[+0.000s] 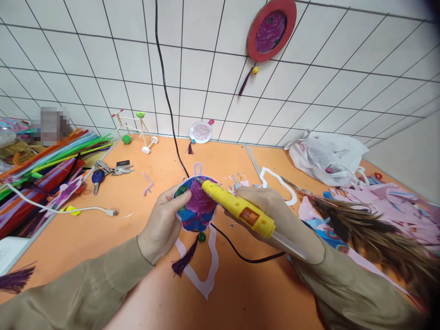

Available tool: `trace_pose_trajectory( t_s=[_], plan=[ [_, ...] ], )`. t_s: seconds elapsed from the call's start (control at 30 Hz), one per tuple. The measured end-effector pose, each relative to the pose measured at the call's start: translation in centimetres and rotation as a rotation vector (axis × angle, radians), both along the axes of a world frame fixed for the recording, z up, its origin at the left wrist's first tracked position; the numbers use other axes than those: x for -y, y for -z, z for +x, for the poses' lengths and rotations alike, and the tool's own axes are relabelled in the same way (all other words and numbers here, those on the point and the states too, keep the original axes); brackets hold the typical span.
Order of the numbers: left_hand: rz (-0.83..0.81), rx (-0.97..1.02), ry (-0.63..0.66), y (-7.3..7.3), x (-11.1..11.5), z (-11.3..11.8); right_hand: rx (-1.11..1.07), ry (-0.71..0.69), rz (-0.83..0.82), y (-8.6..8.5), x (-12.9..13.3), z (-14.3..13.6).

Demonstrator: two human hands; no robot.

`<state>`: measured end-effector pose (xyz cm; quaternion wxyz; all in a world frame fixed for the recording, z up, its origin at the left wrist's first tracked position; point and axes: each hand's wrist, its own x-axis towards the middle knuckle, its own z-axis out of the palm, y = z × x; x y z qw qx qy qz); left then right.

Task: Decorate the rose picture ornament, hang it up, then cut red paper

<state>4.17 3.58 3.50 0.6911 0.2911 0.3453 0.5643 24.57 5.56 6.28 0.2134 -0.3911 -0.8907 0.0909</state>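
Observation:
My left hand (pixel 164 219) grips the left edge of a small round ornament (pixel 196 206), its thumb lying on the printed front of purple and blue flowers. A pale loop tops the ornament; a green bell (pixel 202 237) and a dark purple tassel (pixel 184 260) hang below. In my right hand (pixel 271 208) is a yellow hot glue gun (pixel 239 206) with a clear glue stick (pixel 290 245) sticking out of its back. The gun's nozzle is over the ornament's upper part; whether it touches cannot be told. Beneath lies a pale pink cut-out strip (pixel 206 286).
Pipe cleaners (pixel 41 178) and keys (pixel 112 170) lie at left. A black cord (pixel 168 101) runs down the tiled wall. A white plastic bag (pixel 326 153), feathers (pixel 371 229) and pink scraps (pixel 388 206) crowd the right. Finished-looking ornaments include a red-rimmed one (pixel 252 41).

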Motion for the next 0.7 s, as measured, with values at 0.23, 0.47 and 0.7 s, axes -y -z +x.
trace_pose_trajectory(
  t_s=[0.23, 0.47, 0.7],
  plan=[
    [0.001, 0.003, -0.043, -0.1, -0.1, -0.2, 0.012, 0.016, 0.041, 0.2, 0.0, 0.2],
    [-0.049, 0.022, -0.106, -0.3, -0.5, -0.5, -0.145, 0.059, 0.193, 0.1, -1.5, 0.6],
    [-0.041, -0.039, -0.186, -2.7, -0.8, -1.5, 0.069, 0.386, 0.036, 2.4, -5.9, 2.0]
  ],
)
